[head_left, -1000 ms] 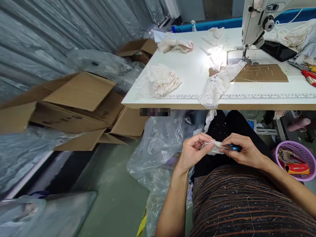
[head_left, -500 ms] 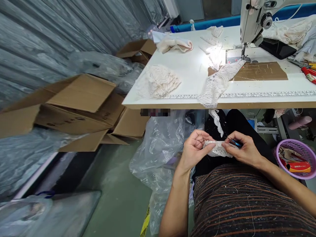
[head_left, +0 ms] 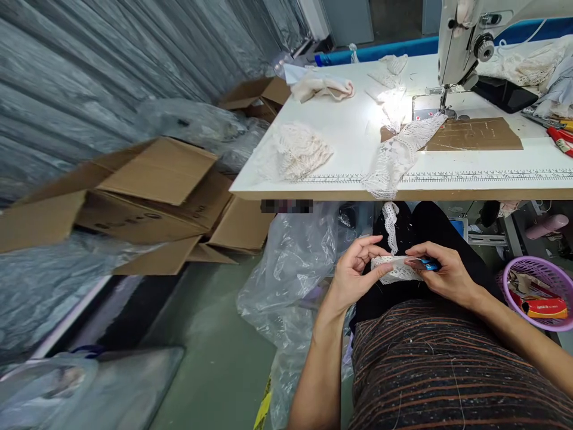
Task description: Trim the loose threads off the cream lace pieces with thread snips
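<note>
Over my lap, a white lace strip is stretched between my two hands. My left hand pinches its left end between thumb and forefinger, the other fingers loosely curled. At the right end, my right hand is closed around a small blue-handled thread cutter; its metal tip points left, at the lace. My fingers partly hide the cutter, so its exact kind is unclear. A narrow lace tail hangs just beyond, below a longer lace band that drapes over the table edge from the sewing machine.
On the white table lie a lace heap, folded cloth, brown cardboard, a black phone and red-handled pliers. Open cartons and plastic sheeting are leftward; a purple basket stands right.
The view has shifted slightly. My right fingers have moved on the cutter, and more of its blue handle shows. Both hands still hold the lace strip at nearly the same spot.
</note>
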A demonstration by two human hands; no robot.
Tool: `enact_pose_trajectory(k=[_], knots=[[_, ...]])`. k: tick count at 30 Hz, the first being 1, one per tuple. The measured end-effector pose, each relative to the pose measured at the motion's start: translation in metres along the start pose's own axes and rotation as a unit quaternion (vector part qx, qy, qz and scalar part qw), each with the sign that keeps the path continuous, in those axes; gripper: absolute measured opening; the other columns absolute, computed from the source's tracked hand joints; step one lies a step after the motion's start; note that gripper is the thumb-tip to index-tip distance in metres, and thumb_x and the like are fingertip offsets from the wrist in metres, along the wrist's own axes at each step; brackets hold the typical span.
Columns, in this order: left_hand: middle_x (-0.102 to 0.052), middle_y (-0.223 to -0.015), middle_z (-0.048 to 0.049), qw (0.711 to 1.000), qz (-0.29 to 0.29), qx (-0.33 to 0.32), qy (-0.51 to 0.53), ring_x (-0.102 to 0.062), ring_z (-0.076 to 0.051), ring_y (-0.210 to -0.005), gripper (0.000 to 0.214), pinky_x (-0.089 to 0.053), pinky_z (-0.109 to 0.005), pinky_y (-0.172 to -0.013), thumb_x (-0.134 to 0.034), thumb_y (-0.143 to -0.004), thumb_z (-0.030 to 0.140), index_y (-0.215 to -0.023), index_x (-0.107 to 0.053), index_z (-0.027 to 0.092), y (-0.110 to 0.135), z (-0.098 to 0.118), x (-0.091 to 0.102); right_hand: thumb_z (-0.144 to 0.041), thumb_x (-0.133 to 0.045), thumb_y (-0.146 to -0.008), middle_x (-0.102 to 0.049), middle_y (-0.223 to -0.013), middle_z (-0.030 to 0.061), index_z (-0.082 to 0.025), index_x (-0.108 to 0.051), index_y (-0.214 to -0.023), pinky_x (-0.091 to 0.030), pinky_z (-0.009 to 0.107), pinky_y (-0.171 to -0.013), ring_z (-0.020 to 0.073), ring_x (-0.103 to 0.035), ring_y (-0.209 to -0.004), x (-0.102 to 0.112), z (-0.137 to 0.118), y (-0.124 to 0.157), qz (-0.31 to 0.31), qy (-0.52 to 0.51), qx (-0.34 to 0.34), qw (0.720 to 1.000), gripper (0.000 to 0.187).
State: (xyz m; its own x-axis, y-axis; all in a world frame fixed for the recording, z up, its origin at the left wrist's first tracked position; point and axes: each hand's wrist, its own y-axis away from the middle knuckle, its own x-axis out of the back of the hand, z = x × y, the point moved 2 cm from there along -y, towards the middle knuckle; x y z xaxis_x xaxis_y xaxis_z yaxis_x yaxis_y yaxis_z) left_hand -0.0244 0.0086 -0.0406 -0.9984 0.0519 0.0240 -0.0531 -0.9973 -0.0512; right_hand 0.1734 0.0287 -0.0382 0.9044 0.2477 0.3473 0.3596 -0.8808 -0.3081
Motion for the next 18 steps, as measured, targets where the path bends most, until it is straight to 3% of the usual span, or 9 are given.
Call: enact_pose_trajectory(k=[7, 18], knots=[[-0.076, -0.09, -0.0068, 0.997, -0.001, -0.003, -0.074, -0.07, -0.019, -0.082, 0.026, -0.055, -0.031, -0.076, -0.081, -0.074, 0.033, -0.095, -0.077, 0.019, -0.004, -0.013, 0.006, -0.026, -0.062, -0.085, -0.075, -0.083, 0.0045, -0.022, -0.07, -0.092, -0.057, 0.03, -0.071, 0.0187, -0.07, -0.072, -0.002, 0.007, -0.003, -0.011, -0.027, -0.04, 0.999, 0.012], [-0.075, -0.079, -0.0018, 0.998, 0.037, 0.049, 0.005, -0.068, -0.014, -0.073, 0.046, -0.052, -0.026, -0.073, -0.083, -0.071, 0.03, -0.112, -0.067, 0.018, -0.011, -0.02, 0.005, -0.027, -0.062, -0.086, -0.076, -0.085, 0.0054, -0.022, -0.07, -0.091, -0.058, 0.03, -0.072, 0.0194, -0.071, -0.075, -0.003, 0.013, -0.009, -0.024, -0.026, -0.046, 0.998, 0.011]])
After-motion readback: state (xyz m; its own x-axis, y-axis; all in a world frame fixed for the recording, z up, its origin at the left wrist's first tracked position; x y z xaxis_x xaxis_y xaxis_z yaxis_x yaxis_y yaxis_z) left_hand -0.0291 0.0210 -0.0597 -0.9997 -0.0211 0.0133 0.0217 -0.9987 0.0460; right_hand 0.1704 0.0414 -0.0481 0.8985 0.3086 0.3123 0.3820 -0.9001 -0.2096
